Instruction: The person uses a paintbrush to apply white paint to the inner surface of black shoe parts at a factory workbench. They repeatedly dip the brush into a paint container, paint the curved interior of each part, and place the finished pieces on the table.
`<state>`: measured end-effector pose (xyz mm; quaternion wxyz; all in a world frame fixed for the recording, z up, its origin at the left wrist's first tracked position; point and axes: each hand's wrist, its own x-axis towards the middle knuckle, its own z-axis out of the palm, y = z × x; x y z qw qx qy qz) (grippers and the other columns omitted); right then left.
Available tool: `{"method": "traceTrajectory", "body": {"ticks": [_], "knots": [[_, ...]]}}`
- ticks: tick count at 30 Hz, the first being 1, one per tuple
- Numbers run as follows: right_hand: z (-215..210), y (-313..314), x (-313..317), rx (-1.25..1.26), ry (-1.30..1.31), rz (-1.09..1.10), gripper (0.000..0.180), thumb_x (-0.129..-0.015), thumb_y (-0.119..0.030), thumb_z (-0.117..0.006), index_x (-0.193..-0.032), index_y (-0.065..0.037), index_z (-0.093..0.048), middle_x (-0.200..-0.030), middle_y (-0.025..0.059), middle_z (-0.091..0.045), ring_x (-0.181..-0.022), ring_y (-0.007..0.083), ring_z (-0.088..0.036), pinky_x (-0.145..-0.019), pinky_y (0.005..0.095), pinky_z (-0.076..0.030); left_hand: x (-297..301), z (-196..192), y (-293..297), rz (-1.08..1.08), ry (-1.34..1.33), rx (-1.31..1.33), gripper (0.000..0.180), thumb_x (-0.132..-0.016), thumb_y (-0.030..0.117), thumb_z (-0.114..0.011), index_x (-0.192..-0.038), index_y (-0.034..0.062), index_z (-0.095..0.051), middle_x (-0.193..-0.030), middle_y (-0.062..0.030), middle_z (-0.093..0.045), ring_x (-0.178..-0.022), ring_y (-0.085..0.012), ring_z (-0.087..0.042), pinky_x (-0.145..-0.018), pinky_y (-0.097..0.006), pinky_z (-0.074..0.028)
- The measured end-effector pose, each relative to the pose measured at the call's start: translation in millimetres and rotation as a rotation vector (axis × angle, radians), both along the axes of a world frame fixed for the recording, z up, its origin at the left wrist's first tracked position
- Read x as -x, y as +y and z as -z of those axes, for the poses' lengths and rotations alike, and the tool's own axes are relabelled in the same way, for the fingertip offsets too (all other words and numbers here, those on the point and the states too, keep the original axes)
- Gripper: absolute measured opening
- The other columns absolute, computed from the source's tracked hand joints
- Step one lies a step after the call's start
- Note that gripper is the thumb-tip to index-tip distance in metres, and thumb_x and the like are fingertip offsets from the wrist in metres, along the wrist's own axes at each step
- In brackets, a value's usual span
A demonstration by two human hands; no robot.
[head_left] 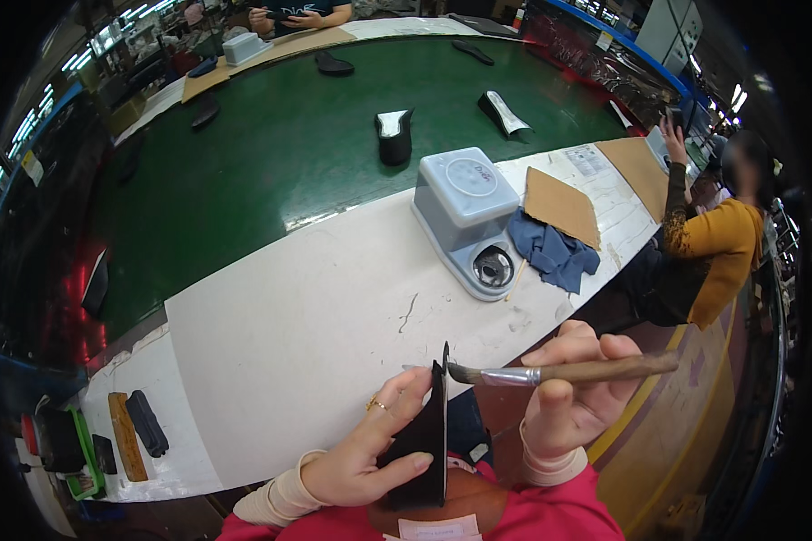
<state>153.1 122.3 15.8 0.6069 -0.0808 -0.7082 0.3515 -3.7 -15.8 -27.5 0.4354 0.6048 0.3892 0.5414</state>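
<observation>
While the person looks down, both hands are busy close to the body, at the near edge of the white table (316, 325).

Left hand: the left hand (370, 446) is curled around a flat black piece (424, 442). The thumb lies on its front and the fingers go behind it. A gold ring is on one finger.

Black piece: it stands up on its edge, low in the middle of the view, just over the red clothes.

Right hand: the right hand (573, 397) is closed around a brush (559, 371) with a brown wooden handle.

Brush: it lies sideways. Its dark tip touches the top edge of the black piece.

Grey machine: a grey box (467, 212) sits on the table, well apart from the hands, with a small round pot at its front.

Blue cloth: a blue cloth (550, 251) lies just beside the box, partly under a brown card (561, 206).

Green belt: a long green belt (280, 153) runs behind the table, with dark shoe parts (394, 135) on it.

Other person: someone in a yellow top (717, 248) sits to the right.
</observation>
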Motion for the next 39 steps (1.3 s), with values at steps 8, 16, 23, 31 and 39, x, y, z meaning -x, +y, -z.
{"method": "traceTrajectory", "body": {"ticks": [8, 16, 23, 31, 39], "knots": [[-8, -1, 0, -0.133, -0.107, 0.005, 0.054, -0.08, -0.012, -0.07, -0.12, -0.01, -0.033, -0.08, 0.0105, -0.066, -0.062, 0.0116, -0.053, -0.068, 0.03, -0.033, 1, -4, 2, 0.0, 0.047, 0.01, 0.072, -0.084, 0.005, -0.053, -0.145, 0.002, -0.014, -0.144, -0.0213, -0.019, -0.133, -0.0348, -0.017, -0.107, -0.04, -0.013], [-12, 2, 1, -0.133, -0.133, -0.057, 0.054, -0.078, -0.011, -0.072, -0.116, -0.01, -0.034, -0.078, 0.0098, -0.066, -0.061, 0.0119, -0.053, -0.068, 0.0321, -0.032, 4, -6, 0, 0.015, 0.109, 0.031, 0.08, -0.084, 0.004, -0.055, -0.147, 0.0095, -0.006, -0.146, -0.0188, -0.017, -0.135, -0.0313, -0.018, -0.109, -0.039, -0.013], [-11, 4, 1, -0.16, -0.147, -0.072, 0.056, -0.075, -0.009, -0.074, -0.116, -0.01, -0.035, -0.076, 0.0098, -0.065, -0.061, 0.013, -0.054, -0.069, 0.0337, -0.032, 3, -6, -1, -0.005, 0.091, 0.024, 0.079, -0.084, 0.002, -0.054, -0.147, 0.0089, -0.007, -0.146, -0.0184, -0.018, -0.134, -0.0308, -0.019, -0.109, -0.039, -0.013], [-12, 2, -2, -0.128, -0.159, -0.094, 0.058, -0.075, -0.012, -0.075, -0.118, -0.01, -0.036, -0.077, 0.0112, -0.066, -0.061, 0.0133, -0.05, -0.069, 0.0335, -0.032, 2, -5, -1, -0.023, 0.052, 0.012, 0.077, -0.083, 0.003, -0.054, -0.146, 0.0086, -0.009, -0.145, -0.02, -0.017, -0.134, -0.0315, -0.019, -0.108, -0.038, -0.013], [-16, 0, 4, -0.109, -0.096, -0.044, 0.055, -0.079, -0.011, -0.071, -0.121, -0.009, -0.035, -0.079, 0.013, -0.066, -0.062, 0.0127, -0.043, -0.069, 0.0305, -0.032, -2, -11, -2, -0.07, 0.042, -0.001, 0.069, -0.084, 0.006, -0.053, -0.144, 0.0016, -0.019, -0.139, -0.0232, -0.022, -0.129, -0.034, -0.023, -0.106, -0.038, -0.018]]}}
